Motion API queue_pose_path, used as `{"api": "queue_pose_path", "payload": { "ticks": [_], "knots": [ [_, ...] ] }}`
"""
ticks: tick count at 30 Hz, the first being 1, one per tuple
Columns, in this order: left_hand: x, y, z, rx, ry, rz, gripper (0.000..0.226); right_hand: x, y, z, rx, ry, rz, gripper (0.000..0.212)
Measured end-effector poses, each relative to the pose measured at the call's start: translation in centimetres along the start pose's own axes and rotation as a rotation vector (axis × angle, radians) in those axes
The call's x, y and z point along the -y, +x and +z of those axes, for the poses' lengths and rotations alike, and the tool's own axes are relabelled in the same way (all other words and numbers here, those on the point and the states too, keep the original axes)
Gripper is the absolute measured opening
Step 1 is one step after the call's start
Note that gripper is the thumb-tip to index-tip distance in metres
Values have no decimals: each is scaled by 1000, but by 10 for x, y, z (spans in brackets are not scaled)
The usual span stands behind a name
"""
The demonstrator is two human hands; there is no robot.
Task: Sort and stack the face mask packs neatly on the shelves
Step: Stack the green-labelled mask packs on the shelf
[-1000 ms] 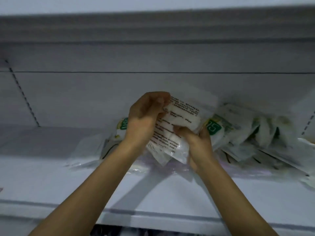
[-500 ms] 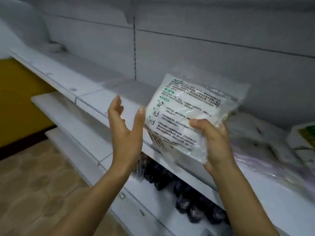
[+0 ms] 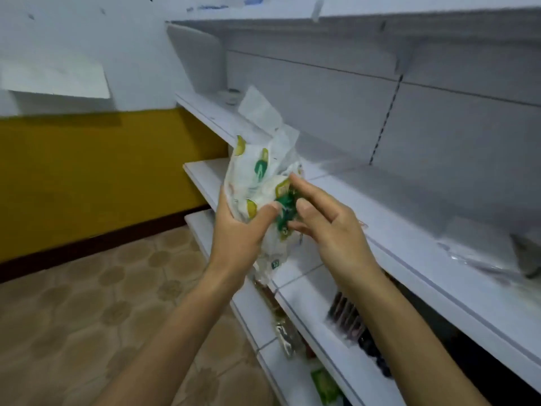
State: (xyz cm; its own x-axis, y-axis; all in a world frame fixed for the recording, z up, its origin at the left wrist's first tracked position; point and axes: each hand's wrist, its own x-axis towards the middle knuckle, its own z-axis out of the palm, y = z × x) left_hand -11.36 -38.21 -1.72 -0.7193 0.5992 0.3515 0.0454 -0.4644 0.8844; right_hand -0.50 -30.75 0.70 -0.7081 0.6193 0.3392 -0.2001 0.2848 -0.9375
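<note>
Mask pack (image 3: 257,183) between both hands (image 3: 281,230)

Both your bare forearms reach up from the bottom edge and converge at centre. Your left hand (image 3: 237,230) curls its thumb and fingers round the mask pack (image 3: 260,183); your right hand (image 3: 328,227) pinches its crumpled front with bent fingertips.

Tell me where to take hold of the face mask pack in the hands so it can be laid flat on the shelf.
Grip the face mask pack at its padded middle, from its two side edges, as the left hand does from the left. The top flap is loose, empty film that would likely fold, and the pack stands roughly upright. The right hand pinches only the green print, a weaker hold in my judgement.
</note>
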Motion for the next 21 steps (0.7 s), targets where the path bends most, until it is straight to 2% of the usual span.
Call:
{"api": "queue_pose_path", "payload": {
  "ticks": [2,4,5,7,8,10,12,15,16,19,21],
  "knots": [
    [-13,16,-54,-104,-102,-21,50,-5,24,48,-1,-138,-123,38],
    [-29,24,-106,-142,-190,-14,44,-11,49,87,-73,-336,-207,61],
    [-36,25,-129,-136,-224,-7,43,-13,59,105,-70,-373,-183,78],
    [-48,25,-170,-117,-263,-5,46,-16,76,140,77,-211,3,98],
    [-52,25,-186,-108,-270,-5,45,-19,81,156,183,-108,77,94],
    [-54,24,-216,-89,-289,-8,40,-26,90,185,352,-33,111,64],
    [-52,25,-244,-109,-294,-26,42,-36,98,210,418,-6,98,41],
    [-52,28,-280,-231,-299,-96,71,-57,113,237,455,-15,129,38],
    [-52,31,-292,-302,-293,-108,71,-64,120,245,447,-23,145,40],
    [-46,43,-327,-525,-322,-143,44,-85,143,268,360,15,170,46],
    [-41,55,-348,-640,-287,-160,33,-93,166,282,291,178,198,48]
  ]
}}
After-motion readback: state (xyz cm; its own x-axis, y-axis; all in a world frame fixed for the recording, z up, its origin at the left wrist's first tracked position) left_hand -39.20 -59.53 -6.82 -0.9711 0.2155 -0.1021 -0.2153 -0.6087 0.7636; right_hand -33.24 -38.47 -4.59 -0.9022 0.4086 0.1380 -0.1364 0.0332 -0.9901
